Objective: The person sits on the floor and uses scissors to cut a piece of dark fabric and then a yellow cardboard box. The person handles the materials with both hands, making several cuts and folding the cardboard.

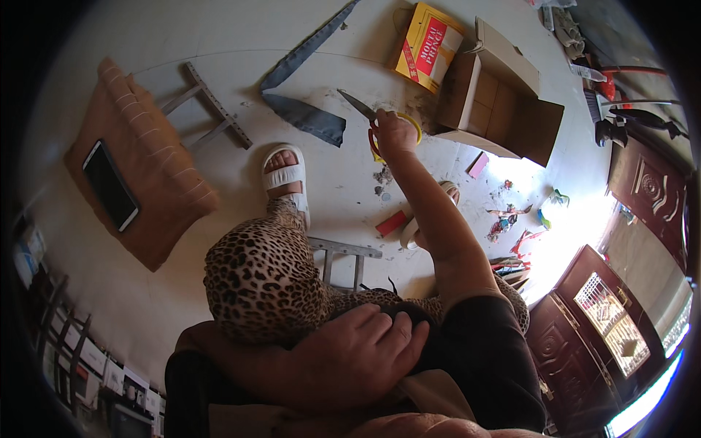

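Observation:
My right hand (395, 136) grips a pair of scissors (358, 105) by the handles, low over the floor. Their loops look yellow and red, and the blades point to the far left. A long grey-blue strip of cloth (304, 116), folded at an angle, lies on the floor just left of the blades. Across my lap rests my left hand (361, 350), fingers slightly apart against my dark clothing, with nothing seen in it.
An open cardboard box (487, 104) and a yellow printed carton (430, 46) stand beyond my right hand. Left is a stool (216, 104) beside a brown cloth-covered surface (159, 213) bearing a smartphone (111, 186). Scraps (504, 222) litter the floor near brown doors (580, 328).

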A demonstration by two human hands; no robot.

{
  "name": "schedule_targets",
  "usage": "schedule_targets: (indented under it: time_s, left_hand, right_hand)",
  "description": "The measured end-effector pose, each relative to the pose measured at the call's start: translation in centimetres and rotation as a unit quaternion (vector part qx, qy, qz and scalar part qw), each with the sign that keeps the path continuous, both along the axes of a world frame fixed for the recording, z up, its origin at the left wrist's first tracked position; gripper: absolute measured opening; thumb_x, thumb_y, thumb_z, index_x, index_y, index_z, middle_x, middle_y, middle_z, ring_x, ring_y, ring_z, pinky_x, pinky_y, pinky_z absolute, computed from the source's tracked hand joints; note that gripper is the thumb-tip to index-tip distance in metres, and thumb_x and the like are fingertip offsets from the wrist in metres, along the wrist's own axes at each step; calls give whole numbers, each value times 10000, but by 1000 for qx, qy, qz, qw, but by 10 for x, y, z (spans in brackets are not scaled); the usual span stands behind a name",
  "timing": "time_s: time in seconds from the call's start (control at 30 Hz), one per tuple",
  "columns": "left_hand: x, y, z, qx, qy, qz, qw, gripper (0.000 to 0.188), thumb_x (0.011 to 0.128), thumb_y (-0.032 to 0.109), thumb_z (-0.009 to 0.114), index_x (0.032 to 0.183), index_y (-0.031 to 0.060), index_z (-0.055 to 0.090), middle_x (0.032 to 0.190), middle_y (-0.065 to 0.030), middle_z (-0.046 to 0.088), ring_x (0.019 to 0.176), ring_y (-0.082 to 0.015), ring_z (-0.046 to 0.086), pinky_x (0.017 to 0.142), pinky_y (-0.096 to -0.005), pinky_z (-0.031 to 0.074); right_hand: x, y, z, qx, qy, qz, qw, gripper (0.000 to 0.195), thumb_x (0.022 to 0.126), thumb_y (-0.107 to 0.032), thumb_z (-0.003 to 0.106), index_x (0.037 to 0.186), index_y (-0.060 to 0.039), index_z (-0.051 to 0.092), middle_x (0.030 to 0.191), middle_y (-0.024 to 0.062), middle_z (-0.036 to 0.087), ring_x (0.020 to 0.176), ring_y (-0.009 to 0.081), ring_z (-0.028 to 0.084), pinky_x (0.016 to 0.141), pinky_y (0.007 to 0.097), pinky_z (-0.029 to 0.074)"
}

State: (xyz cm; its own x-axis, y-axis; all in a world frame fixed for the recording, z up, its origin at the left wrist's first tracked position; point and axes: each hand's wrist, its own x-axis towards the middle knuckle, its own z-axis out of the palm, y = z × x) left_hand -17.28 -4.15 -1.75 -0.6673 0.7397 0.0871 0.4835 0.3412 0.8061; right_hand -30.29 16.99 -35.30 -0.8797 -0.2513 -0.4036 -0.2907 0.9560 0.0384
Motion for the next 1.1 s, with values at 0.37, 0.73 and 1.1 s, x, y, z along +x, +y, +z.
schedule_targets:
  time_s: [0.37,0.73,1.1]
  left_hand:
    - [15,38,22,-106,52,-112,987,513,855,337,678,1263,38,596,1121,-110,631,921,-239,612,885,-380,505]
    - [45,96,42,-168,48,-136,975,600,786,249,760,1300,24,547,1120,-104,616,982,-289,588,893,-409,469]
    - [46,144,27,-322,74,-115,937,567,848,300,710,1317,27,543,1065,-103,601,951,-280,575,847,-400,467]
  right_hand:
    - [8,140,93,-50,48,-98,993,364,832,-352,709,1150,-191,633,970,109,689,899,327,679,731,444,530]
    - [131,404,267,54,150,-454,877,425,838,-421,704,1197,-197,667,991,108,704,958,297,672,782,439,517]
    - [260,452,182,-14,111,-668,736,526,848,-479,650,1309,-227,616,1182,157,679,1115,338,639,930,417,500]
